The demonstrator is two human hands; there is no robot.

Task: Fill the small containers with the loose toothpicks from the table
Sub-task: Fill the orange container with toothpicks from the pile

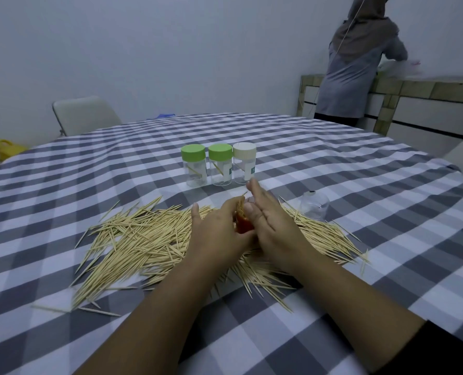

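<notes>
Head view: both hands meet at the centre of the checked tablecloth (62, 190), over a broad pile of loose toothpicks (143, 234) that spreads from nine o'clock to three o'clock of them. The left hand (219, 234) curls its fingers round a small red container (244, 226), from which a bundle of toothpicks (240, 208) sticks up. The right hand (270, 226) lies flat against that bundle, fingers straight and pressed together, pointing toward twelve o'clock.

The step looks like settling a bundle into the red container. It would go best with the container held upright, the sticks kept parallel, and the flat palm tapping the tips level so none splay over the rim.

At twelve o'clock stand three capped jars in a row: two with green lids (193, 152) (220, 151), one with a cream lid (244, 150), each holding only a stick or two. A clear container (314, 208) lies at two o'clock beside the pile; whether it has a lid cannot be told.

The red container is mostly hidden between the hands, so its fill and opening cannot be judged. The right fingertips are blurred. A second person (360, 63) stands at one o'clock, cut off by the frame.
</notes>
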